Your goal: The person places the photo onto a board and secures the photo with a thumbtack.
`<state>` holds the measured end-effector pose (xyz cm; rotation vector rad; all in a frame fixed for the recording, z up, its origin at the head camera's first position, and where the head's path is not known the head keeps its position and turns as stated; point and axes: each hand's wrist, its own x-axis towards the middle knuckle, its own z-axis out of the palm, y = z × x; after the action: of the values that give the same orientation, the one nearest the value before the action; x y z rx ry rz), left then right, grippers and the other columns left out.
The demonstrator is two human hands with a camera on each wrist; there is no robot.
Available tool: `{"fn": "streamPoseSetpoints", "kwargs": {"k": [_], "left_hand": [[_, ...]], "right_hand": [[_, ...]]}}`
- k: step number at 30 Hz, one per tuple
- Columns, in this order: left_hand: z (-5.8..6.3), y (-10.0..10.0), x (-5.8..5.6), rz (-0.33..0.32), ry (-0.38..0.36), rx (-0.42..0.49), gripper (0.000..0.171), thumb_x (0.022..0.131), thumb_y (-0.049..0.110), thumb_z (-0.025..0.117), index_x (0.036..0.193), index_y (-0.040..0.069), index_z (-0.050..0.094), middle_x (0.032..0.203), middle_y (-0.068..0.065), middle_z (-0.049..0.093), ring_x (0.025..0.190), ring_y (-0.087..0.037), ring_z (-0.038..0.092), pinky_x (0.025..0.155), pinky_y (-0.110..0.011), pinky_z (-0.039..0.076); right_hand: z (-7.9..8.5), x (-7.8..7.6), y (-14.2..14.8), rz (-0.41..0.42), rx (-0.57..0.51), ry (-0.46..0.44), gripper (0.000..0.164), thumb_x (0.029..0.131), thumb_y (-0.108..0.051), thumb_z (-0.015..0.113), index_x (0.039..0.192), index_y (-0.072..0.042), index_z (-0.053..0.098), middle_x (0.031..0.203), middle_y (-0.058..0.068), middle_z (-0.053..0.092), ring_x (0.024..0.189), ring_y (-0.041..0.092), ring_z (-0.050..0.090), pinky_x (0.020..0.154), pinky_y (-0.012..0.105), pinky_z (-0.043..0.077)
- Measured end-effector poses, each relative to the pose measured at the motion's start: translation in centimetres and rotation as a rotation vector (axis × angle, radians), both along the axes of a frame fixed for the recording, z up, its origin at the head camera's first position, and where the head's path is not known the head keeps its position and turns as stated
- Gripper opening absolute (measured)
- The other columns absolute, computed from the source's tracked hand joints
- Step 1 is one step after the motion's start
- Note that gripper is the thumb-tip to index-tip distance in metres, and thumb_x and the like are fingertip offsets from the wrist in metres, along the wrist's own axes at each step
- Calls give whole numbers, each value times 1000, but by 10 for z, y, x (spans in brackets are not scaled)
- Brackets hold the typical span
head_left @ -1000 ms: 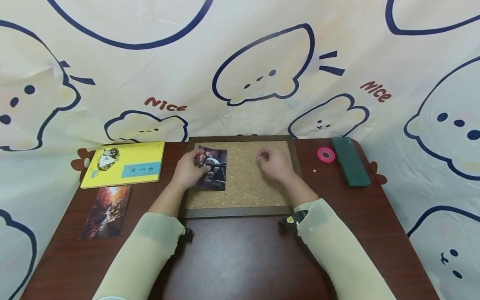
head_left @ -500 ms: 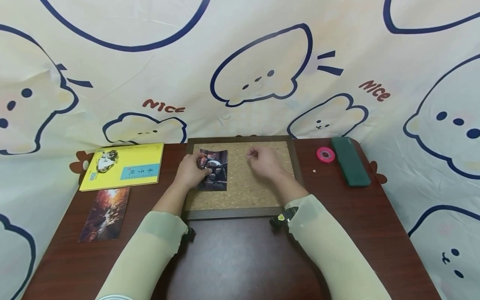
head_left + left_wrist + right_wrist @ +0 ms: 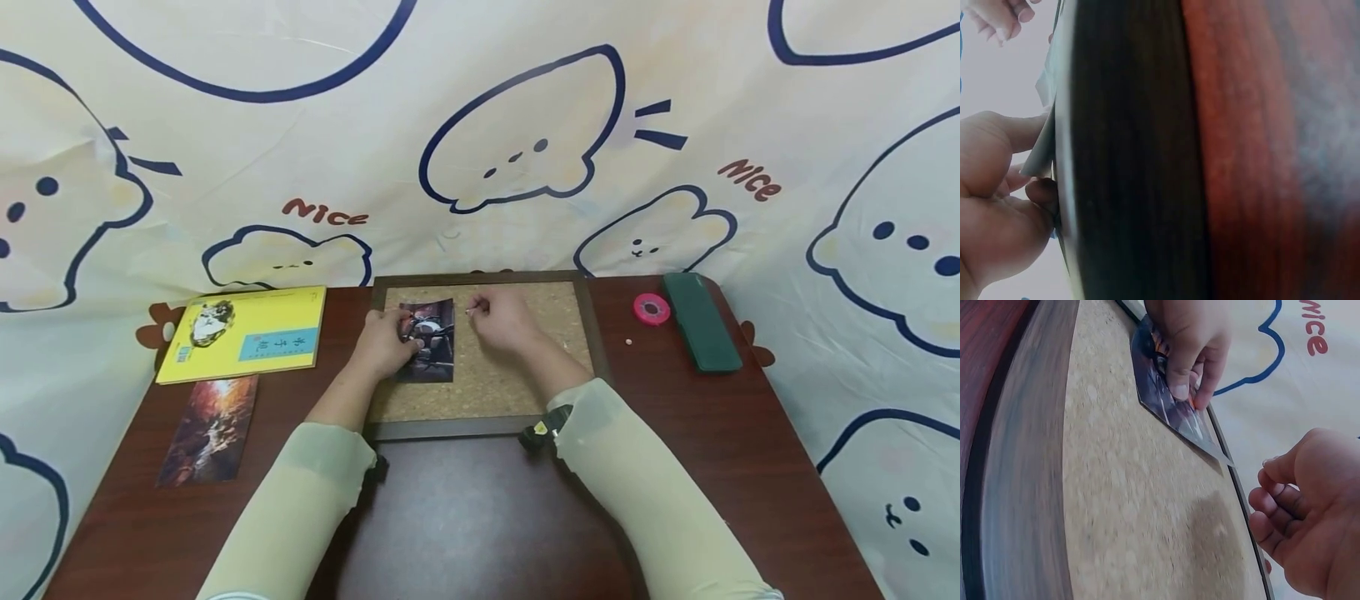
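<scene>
My left hand [image 3: 383,342] holds a dark photo print [image 3: 437,358] by its left side against the framed corkboard [image 3: 510,392], thumb and fingers spread over its face. In the right wrist view the photo's right edge stands slightly off the cork. My right hand [image 3: 504,321] is over the cork just right of the photo's upper corner. Thumb and forefinger there pinch a tiny pale piece [image 3: 1266,462], which looks like a pushpin mostly hidden by the fingertips. The left wrist view shows the photo's grey underside [image 3: 1040,150] beside the left fingers.
On the left lie a yellow book [image 3: 285,308] and a second photo print [image 3: 210,433] with an orange glow. To the right are a pink round case [image 3: 652,309], a small pale bit [image 3: 628,342] and a dark green case [image 3: 701,321]. A printed cloth backdrop [image 3: 480,100] rises behind the table.
My right hand has moved left across the corkboard, close to the photo, still pinching the tiny piece. The left hand stays on the photo, almost in place.
</scene>
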<state>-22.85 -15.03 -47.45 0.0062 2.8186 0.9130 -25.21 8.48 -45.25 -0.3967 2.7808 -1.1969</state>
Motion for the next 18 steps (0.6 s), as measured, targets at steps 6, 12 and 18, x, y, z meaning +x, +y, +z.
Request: {"fn": "streamPoseSetpoints", "kwargs": {"k": [6, 12, 18], "left_hand": [[1, -2, 0, -3, -7, 0, 65, 95, 26, 72, 150, -1, 48, 141, -28, 39, 121, -42, 53, 106, -55, 45], [3, -4, 0, -3, 2, 8, 64, 95, 26, 74, 148, 0, 50, 140, -28, 41, 120, -41, 53, 105, -55, 45], [2, -4, 0, -9, -14, 20, 63, 95, 26, 74, 148, 0, 50, 140, -27, 40, 120, -41, 53, 105, -55, 45]], "right_hand": [[5, -4, -17, 9, -8, -24, 14, 98, -11, 57, 103, -13, 70, 93, 1, 67, 83, 17, 60, 74, 31, 50], [8, -13, -35, 22, 36, -28, 11, 101, -17, 59, 106, -18, 69, 96, -1, 66, 87, 16, 60, 78, 30, 49], [6, -22, -47, 25, 42, -30, 10, 101, -17, 60, 105, -16, 69, 97, 0, 66, 88, 16, 60, 78, 31, 49]]}}
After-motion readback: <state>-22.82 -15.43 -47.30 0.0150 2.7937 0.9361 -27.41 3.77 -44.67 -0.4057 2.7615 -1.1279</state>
